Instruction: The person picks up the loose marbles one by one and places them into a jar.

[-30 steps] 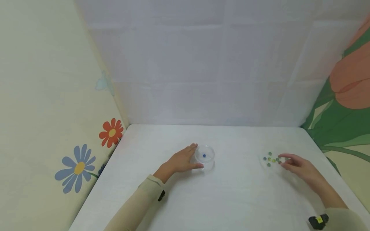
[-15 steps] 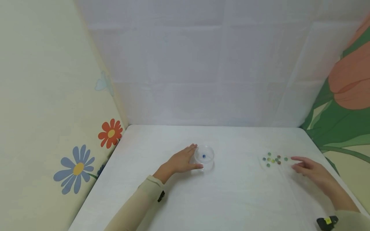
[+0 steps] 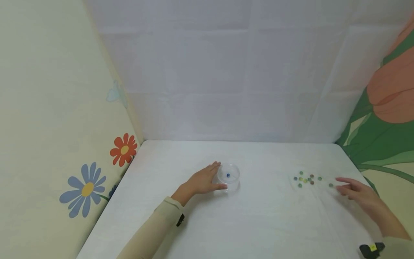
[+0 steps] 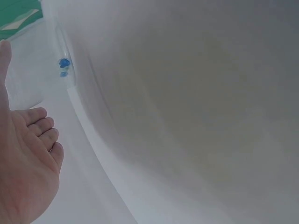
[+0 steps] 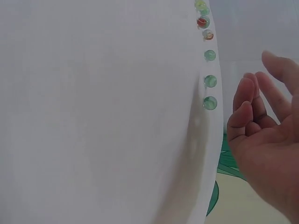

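Note:
A clear round plastic container [image 3: 233, 184] stands on the table with a blue marble [image 3: 228, 175] inside. My left hand [image 3: 202, 180] holds its left side, thumb along the front and fingers towards the back. The left wrist view also shows the blue marble [image 4: 64, 62] through the clear wall. My right hand [image 3: 359, 192] hovers at the right with thumb and index finger apart and nothing between them. Its fingertips are just right of a green marble [image 3: 331, 185]. In the right wrist view, the nearest green marble [image 5: 210, 103] lies to the left of the fingers.
Several marbles lie loosely grouped left of the right hand, among them a yellow marble [image 3: 305, 181], a reddish marble [image 3: 312, 182] and a dark blue marble [image 3: 295, 178]. A white cloth covers the table [image 3: 258, 223]. Walls rise behind and at both sides.
My right hand has moved to the right, away from the marble group, uncovering reddish and green marbles. Another green marble now shows at its fingertips. The left hand and container stay in place.

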Tool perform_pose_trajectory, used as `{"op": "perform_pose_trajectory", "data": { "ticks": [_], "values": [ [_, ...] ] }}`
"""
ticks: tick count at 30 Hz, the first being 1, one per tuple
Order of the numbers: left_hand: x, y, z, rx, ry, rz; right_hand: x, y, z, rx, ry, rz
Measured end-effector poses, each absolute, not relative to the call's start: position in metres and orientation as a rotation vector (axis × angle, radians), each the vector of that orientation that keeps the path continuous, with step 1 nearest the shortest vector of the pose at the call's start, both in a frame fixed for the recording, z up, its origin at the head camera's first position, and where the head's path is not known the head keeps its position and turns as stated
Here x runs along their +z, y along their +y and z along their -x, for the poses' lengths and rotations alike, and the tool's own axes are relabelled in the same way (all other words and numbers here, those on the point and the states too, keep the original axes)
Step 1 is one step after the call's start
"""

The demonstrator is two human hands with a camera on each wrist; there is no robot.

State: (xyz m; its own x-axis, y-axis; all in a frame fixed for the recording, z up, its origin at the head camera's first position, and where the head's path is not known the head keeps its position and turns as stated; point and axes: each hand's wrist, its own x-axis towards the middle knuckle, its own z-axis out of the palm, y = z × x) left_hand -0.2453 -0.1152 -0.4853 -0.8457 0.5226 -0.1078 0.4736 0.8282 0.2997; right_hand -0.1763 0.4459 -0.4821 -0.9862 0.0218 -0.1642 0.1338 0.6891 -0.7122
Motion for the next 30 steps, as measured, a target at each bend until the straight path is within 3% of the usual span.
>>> {"op": "perform_pose_trajectory", "data": {
  "ticks": [30],
  "values": [
    [-0.485, -0.114, 0.244, 0.399, 2.826, -0.747, -0.504, 0.469, 0.183, -1.028, 2.680, -0.427]
  ]
}}
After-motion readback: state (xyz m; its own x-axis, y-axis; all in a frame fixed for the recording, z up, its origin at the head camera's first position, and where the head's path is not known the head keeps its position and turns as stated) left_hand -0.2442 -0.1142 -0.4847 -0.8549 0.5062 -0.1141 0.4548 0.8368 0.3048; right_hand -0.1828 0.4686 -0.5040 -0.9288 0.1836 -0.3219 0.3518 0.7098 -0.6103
